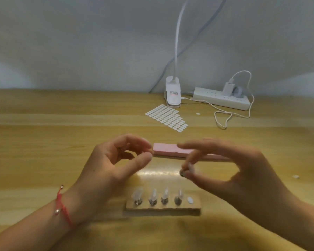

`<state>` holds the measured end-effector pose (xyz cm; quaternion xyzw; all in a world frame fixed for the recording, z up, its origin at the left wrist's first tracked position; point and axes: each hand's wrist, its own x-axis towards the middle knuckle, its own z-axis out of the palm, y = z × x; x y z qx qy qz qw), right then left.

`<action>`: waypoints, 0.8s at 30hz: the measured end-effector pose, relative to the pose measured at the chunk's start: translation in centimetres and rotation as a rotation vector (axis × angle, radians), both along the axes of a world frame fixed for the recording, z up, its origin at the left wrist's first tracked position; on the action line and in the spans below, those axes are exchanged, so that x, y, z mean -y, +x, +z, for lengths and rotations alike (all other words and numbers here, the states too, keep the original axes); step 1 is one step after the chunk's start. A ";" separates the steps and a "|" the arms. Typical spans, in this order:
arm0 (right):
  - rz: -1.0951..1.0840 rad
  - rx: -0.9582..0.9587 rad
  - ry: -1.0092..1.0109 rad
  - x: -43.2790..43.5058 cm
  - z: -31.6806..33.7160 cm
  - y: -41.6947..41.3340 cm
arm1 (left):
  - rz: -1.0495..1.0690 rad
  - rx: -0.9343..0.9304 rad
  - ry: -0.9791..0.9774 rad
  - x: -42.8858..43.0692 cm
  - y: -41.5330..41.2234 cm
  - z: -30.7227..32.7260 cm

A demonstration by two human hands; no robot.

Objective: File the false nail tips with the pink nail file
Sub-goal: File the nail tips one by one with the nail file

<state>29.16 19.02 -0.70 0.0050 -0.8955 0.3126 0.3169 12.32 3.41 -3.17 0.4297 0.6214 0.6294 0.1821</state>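
Note:
The pink nail file (168,149) lies flat on the wooden table behind my hands. My right hand (232,171) hovers in front of it and pinches a clear false nail tip on a small metal stand (188,170) between thumb and fingers. My left hand (114,165) hovers at the file's left end with fingers curled and nothing visibly held. Below, a cardboard holder (163,208) carries several more clear nail tips on metal stands (153,197) and one white adhesive pad at its right end.
A sheet of white adhesive tabs (168,117) lies further back. Behind it stand a clip lamp base (173,95), a white power strip (222,99) with a charger, and a looping white cable (225,117). Small white scraps (295,176) lie at the right.

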 end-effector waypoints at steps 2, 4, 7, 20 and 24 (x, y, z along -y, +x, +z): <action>0.041 0.047 -0.207 0.4 0.2 -1.3 | 0.000 -0.186 -0.021 0.0 0.7 0.4; 0.073 0.084 -0.267 0.9 0.2 -2.7 | 0.034 -0.231 0.003 -0.1 1.1 0.4; 0.095 0.109 -0.357 1.1 0.1 -4.0 | 0.101 -0.183 0.041 -0.2 0.9 0.2; -0.177 0.472 0.378 -4.4 -1.6 -4.3 | 0.158 0.203 0.030 -0.9 -0.3 -0.4; -0.178 0.410 0.344 -4.8 -2.1 -4.4 | 0.163 0.198 0.013 -0.8 -0.1 -0.4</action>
